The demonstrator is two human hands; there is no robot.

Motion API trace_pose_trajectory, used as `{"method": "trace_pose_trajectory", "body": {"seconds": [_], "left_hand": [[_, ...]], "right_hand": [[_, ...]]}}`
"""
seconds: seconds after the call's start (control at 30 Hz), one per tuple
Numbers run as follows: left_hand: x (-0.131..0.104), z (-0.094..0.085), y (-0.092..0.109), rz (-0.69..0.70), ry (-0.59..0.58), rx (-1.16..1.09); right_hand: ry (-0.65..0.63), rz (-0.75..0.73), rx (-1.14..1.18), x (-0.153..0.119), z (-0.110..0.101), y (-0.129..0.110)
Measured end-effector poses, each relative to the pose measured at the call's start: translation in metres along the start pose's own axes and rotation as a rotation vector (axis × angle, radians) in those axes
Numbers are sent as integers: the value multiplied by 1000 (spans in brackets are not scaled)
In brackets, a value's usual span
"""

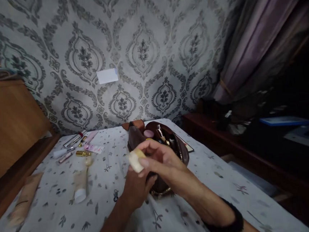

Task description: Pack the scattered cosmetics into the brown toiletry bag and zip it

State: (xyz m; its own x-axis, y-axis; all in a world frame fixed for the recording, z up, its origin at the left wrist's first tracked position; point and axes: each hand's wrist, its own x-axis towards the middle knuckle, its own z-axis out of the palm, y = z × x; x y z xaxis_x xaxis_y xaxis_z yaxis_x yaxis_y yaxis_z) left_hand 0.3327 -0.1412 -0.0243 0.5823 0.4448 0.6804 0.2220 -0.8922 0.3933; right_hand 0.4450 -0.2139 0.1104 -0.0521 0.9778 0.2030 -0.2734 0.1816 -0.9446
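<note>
Pale item (135, 161) — in right grip (166, 162)

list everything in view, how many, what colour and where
small blurred item: one, cream and yellow, in the right hand
bag: one, dark brown, open, behind the hands
round item: one, pink, inside the bag
tubes: two, beige, left on the cloth
gold lipstick-like tube: one, gold, beyond the tubes
slim cosmetics: several, mixed colours, far left
patterned cloth: one, white, under everything
wallpaper: grey, behind
card-like rectangle: one, white, on wallpaper
wooden furniture: one, brown, left
curtain: one, purple, upper right
wristband: one, black, right wrist
right hand: one, bare, centre
left hand: one, bare, just below
</note>
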Motion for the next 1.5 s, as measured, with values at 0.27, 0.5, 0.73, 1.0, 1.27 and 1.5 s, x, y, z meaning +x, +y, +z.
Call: {"method": "trace_pose_trajectory", "body": {"seconds": [0.27,0.5,0.73,1.0,1.27,1.5], "left_hand": [[4,-7,6,86,26,116],[3,-6,3,74,15,137],[4,-6,4,84,5,142],[5,-6,4,82,-1,123],[4,-7,4,70,2,126],[4,-5,4,62,12,120]], "right_hand": [[249,-79,-283,9,-61,-22],[188,-161,-617,16,-95,-23],[-99,-244,-1184,24,-109,-27],[-510,-209,-1651,42,-110,-27],[-673,-143,-1779,44,-111,-27],[-697,-90,-1845,46,-110,-27]]}}
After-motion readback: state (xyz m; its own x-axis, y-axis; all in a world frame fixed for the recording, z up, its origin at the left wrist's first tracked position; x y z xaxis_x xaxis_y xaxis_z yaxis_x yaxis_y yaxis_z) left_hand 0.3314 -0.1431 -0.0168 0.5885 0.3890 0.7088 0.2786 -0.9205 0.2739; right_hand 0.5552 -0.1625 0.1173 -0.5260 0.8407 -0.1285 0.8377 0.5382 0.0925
